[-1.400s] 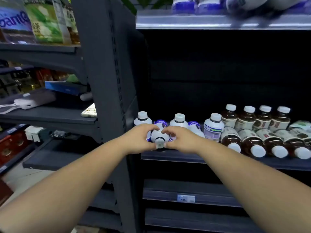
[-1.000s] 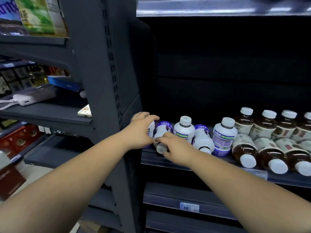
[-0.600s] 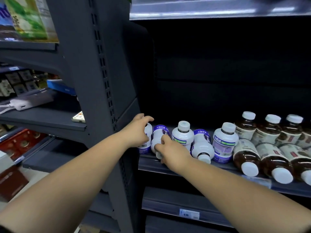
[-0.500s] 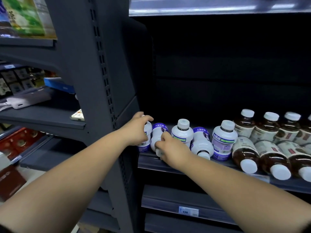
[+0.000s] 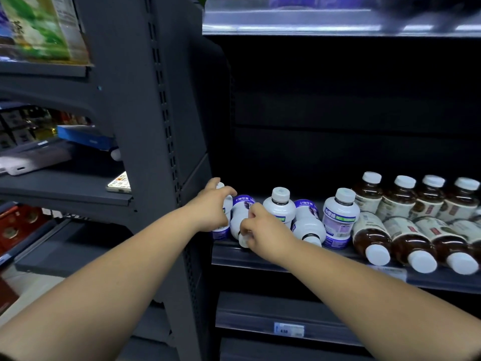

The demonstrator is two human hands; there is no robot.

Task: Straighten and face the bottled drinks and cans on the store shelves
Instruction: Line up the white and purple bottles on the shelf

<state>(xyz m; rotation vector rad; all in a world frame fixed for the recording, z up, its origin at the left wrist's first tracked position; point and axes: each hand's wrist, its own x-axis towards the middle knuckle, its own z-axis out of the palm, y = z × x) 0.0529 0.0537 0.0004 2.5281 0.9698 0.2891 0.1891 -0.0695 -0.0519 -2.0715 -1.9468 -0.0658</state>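
White bottles with purple labels sit at the left end of a dark shelf (image 5: pixel 260 259). My left hand (image 5: pixel 210 209) wraps the leftmost upright white bottle (image 5: pixel 224 225) beside the shelf post. My right hand (image 5: pixel 260 231) grips a lying white bottle (image 5: pixel 239 217) near its cap, which points toward me. Another upright white bottle (image 5: pixel 279 207), a second lying one (image 5: pixel 307 225) and a third upright one (image 5: pixel 339 220) follow to the right. Brown tea bottles stand upright at the back (image 5: pixel 395 199), and others lie in front (image 5: pixel 372 241).
A grey perforated upright post (image 5: pixel 161 126) borders the bay on the left. Left of it, side shelves hold a phone (image 5: pixel 118 181), a blue box (image 5: pixel 83 138) and green packages (image 5: pixel 39 29). A price tag (image 5: pixel 289 329) hangs on the lower shelf edge.
My left hand moved off the lying bottle onto the leftmost upright bottle. My right hand stayed on the lying bottle and shifted to its cap end. The camera view drifted slightly.
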